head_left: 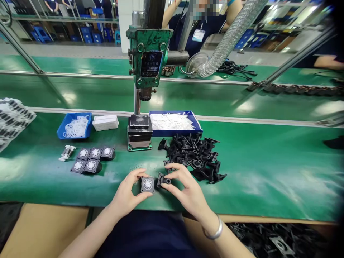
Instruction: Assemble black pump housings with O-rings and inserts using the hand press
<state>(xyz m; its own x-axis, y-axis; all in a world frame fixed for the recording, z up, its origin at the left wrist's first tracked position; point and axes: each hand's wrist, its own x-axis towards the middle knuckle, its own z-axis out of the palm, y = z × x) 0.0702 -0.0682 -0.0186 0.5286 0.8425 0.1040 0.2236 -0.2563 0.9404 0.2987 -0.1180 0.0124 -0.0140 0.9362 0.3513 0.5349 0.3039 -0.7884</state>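
Near the front of the green bench, my left hand (128,191) grips a square black part with a white swirl disc (147,184) between thumb and fingers. My right hand (185,186) pinches a black plastic part with a round tube (164,180), just to the right of the square one; a narrow gap shows between the two. Behind my right hand lies a heap of similar black plastic parts (192,152). Several square parts with white swirl discs (91,165) sit in two rows to the left.
A green press (149,57) stands over a black block (139,132). Behind are a blue tray of white rings (61,130), a white stack (105,123) and a blue box of white strips (177,133). A co-worker (199,36) is across the bench.
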